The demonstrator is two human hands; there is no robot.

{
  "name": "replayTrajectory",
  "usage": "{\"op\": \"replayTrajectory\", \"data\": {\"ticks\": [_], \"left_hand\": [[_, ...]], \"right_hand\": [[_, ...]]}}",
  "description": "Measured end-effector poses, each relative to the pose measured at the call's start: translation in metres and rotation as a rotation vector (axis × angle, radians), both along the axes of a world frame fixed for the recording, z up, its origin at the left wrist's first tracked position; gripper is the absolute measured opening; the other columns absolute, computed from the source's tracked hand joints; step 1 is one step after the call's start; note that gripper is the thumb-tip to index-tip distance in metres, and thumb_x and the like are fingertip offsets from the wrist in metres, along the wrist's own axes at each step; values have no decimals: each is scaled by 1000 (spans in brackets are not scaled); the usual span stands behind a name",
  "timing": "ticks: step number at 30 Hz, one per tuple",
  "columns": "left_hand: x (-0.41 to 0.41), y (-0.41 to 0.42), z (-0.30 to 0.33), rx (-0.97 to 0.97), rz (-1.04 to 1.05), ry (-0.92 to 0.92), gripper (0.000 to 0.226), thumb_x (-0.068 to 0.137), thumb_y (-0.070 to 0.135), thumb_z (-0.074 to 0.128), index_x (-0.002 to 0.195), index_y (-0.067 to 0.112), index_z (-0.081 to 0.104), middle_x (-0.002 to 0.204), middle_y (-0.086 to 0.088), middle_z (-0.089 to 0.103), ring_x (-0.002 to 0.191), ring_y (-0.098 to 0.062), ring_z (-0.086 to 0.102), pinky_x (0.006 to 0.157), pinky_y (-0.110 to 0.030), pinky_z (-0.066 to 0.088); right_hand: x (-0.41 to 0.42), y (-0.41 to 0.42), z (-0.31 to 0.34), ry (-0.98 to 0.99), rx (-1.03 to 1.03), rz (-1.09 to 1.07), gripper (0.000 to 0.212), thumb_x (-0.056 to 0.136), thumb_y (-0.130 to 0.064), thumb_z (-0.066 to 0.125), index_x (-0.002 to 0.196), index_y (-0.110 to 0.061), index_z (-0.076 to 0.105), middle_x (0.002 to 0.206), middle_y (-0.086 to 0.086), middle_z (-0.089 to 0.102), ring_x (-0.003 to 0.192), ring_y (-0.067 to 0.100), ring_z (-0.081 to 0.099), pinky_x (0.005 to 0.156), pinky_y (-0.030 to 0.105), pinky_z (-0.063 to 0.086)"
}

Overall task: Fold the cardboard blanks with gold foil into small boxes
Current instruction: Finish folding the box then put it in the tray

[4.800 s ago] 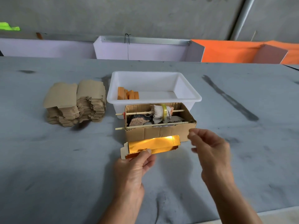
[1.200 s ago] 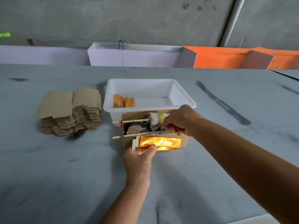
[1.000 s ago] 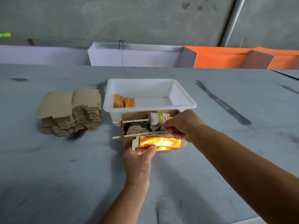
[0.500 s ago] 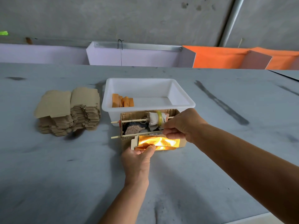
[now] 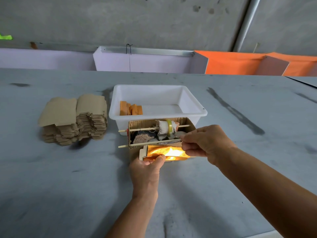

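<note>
left hand (image 5: 147, 166) pinches the gold blank (image 5: 165, 152) — shiny, creased — right hand (image 5: 204, 145) pinching its end.

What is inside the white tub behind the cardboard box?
The white tub holds a few orange folded boxes leaning together at its left end; the rest of its visible floor is bare. The near strip of floor is hidden by the tub's front wall.

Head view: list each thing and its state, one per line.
Foil blank: partly folded, gripped by left hand.
Right hand: pinching something at the tape box rim.
Tape roll: on a stick.
Tub: open, orange boxes inside.
Blanks: stacked flat.
</note>
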State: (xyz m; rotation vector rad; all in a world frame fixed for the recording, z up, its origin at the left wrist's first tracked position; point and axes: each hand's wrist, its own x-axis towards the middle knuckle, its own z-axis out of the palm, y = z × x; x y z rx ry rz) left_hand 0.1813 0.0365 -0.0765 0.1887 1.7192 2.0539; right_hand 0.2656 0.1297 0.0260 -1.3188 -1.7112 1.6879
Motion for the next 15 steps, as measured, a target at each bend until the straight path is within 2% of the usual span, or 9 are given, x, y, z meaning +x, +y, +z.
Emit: {"op": "replayTrajectory", "data": {"ticks": [3,7,11,15], "left_hand": [[0,0,-3,-7,-3,-6,16,70,-1,77,68,8,65,73,-17,67,72,-31,63,76,-42,52],[0,-1,-1,-2,-20,5,15,68,3,80,73,3,66,79,-26,67,74,-34,63,83,-51,52],[0,0,-1,31,-25,-14,33,52,17,78,76,-1,64,74,-19,63,71,-28,58,80,-49,50],[-2,2,-6,26,-12,-34,19,64,2,82,69,6,64,71,-17,63,70,-27,58,77,-45,50]], "right_hand": [[-1,8,0,-59,67,12,8,81,-3,71,76,0,66,49,6,63,36,8,58,36,19,47],[-17,23,0,-319,275,100,12,81,-14,73,77,-6,65,57,5,57,28,5,49,34,15,40],[-38,30,1,-493,323,269,23,79,-10,71,66,-6,53,44,2,45,23,9,34,35,12,31],[-54,36,3,-647,335,408,31,79,-11,71,60,-9,46,31,-2,34,23,10,26,34,9,24]]}}
